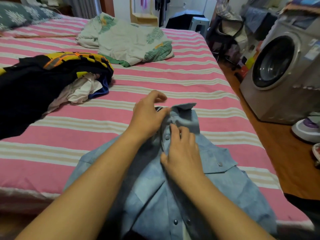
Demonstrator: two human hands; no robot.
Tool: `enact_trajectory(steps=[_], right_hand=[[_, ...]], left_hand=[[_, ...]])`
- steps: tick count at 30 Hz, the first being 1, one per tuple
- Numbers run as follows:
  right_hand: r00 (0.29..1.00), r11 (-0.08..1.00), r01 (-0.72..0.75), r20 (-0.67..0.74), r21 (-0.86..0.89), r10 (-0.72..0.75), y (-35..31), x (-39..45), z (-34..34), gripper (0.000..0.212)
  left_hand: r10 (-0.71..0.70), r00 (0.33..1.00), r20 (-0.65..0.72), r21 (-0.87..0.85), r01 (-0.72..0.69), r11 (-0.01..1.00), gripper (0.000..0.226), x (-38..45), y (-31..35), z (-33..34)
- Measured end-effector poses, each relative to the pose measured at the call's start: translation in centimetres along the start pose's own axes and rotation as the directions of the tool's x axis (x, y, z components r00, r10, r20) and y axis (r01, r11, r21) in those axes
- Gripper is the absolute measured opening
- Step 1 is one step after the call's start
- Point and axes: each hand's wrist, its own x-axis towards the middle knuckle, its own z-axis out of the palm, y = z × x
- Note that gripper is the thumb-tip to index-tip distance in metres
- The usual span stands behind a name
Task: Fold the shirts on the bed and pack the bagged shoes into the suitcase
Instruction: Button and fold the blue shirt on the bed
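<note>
Blue shirt lying face up on the pink striped bed, at the near edge, collar pointing away. Front still partly open, with snap buttons showing down the middle.

Left hand up at the collar, thumb and fingers pinching the cloth there. Right hand lower on the front strip, fingertips bent and pressing or pinching the cloth by a snap; hard to tell which, maybe closing it. Both grips bent onto the shirt, not spread flat.

Dark pile of clothes to the left, well apart from the blue shirt. Leafy white bundle farther back on the bed. Washing machine on the floor to the right. No suitcase and no bagged shoes in view.

Looks like the start of the folding: getting the front shut and straight first.

Things that could go wrong:
- Snaps lined up one off, so the front sits crooked and the fold comes out lumpy.
- Tugging at the collar, so the shirt bunches up or slides toward the bed edge and off onto the floor.
- Sleeves left tucked under, so wrinkles get folded in.
- Folding too near the dark pile, so clothes get mixed.
</note>
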Motion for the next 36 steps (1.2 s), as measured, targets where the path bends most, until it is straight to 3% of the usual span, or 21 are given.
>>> enact_trajectory(steps=[2,4,5,7,8,10,12,15,18,20,22,24,25,26,29,33,36], right_hand=[[1.0,0.999,-0.02,-0.01,0.036,0.021,1.0,1.0,0.6,0.059],[0.998,0.988,-0.025,-0.062,0.153,0.034,2.0,1.6,0.1,0.039],[0.995,0.982,-0.047,-0.078,0.185,0.062,2.3,1.8,-0.4,0.031],[0.988,0.964,-0.122,-0.066,0.234,0.141,2.6,1.9,-1.1,0.026],[0.983,0.948,-0.16,-0.045,0.275,0.179,2.6,2.0,-1.3,0.025],[0.972,0.898,-0.224,0.018,0.379,0.235,2.4,2.3,-1.5,0.021],[0.954,0.793,-0.292,0.1,0.534,0.284,1.8,2.7,-1.7,0.018],[0.904,0.539,-0.396,0.214,0.743,0.37,1.4,3.0,-2.0,0.024],[0.855,0.283,-0.471,0.352,0.836,0.382,1.5,3.1,-2.3,0.017],[0.866,0.334,-0.454,0.321,0.826,0.383,1.7,3.0,-2.4,0.016],[0.907,0.533,-0.359,0.153,0.767,0.391,1.9,2.9,-3.1,0.022],[0.922,0.645,-0.233,-0.045,0.728,0.384,1.8,2.7,-4.4,0.015],[0.917,0.646,-0.192,-0.101,0.739,0.387,1.6,2.4,-5.1,0.011],[0.913,0.637,-0.165,-0.127,0.753,0.387,1.4,2.1,-5.6,0.009],[0.935,0.587,-0.158,-0.071,0.794,0.349,0.5,1.0,-5.8,0.003],[0.946,0.491,-0.279,0.148,0.825,0.289,0.1,0.0,-4.7,0.018],[0.921,0.454,-0.349,0.211,0.82,0.328,0.8,-0.1,-4.4,0.005]], left_hand=[[0.0,0.997,-0.079,0.15,0.012,0.989,0.033,-1.6,0.2,-0.1],[-0.078,0.981,-0.18,0.157,0.107,0.982,0.017,-4.1,0.4,-0.5],[-0.172,0.976,-0.136,0.149,0.192,0.97,0.008,-5.3,0.2,-0.5],[-0.376,0.922,0.089,0.137,0.362,0.922,0.007,-7.1,-0.1,-0.2],[-0.421,0.886,0.195,0.129,0.403,0.906,0.008,-7.7,-0.2,0.1],[-0.423,0.873,0.243,0.124,0.405,0.906,0.023,-7.8,-0.2,0.8],[-0.412,0.896,0.166,0.049,0.41,0.911,0.038,-7.1,0.4,1.1],[-0.422,0.905,0.056,-0.061,0.425,0.903,0.043,-6.1,0.2,2.3],[-0.446,0.886,0.128,0.031,0.445,0.895,0.064,-6.6,-1.1,4.2],[-0.433,0.891,0.139,-0.064,0.445,0.893,0.048,-7.1,0.0,4.7],[-0.461,0.882,0.091,-0.3,0.466,0.832,0.019,-7.6,1.6,4.2],[-0.554,0.806,0.208,-0.595,0.554,0.582,0.011,-8.3,2.8,3.0],[-0.56,0.77,0.305,-0.694,0.583,0.424,0.013,-8.7,3.4,2.3],[-0.543,0.757,0.364,-0.732,0.593,0.335,0.013,-9.1,3.8,1.7],[-0.532,0.786,0.317,-0.742,0.554,0.377,0.009,-9.3,3.7,0.8],[-0.545,0.784,0.297,-0.763,0.538,0.358,0.012,-9.0,3.7,1.1],[-0.559,0.781,0.28,-0.766,0.533,0.361,0.011,-9.2,3.9,1.2]])
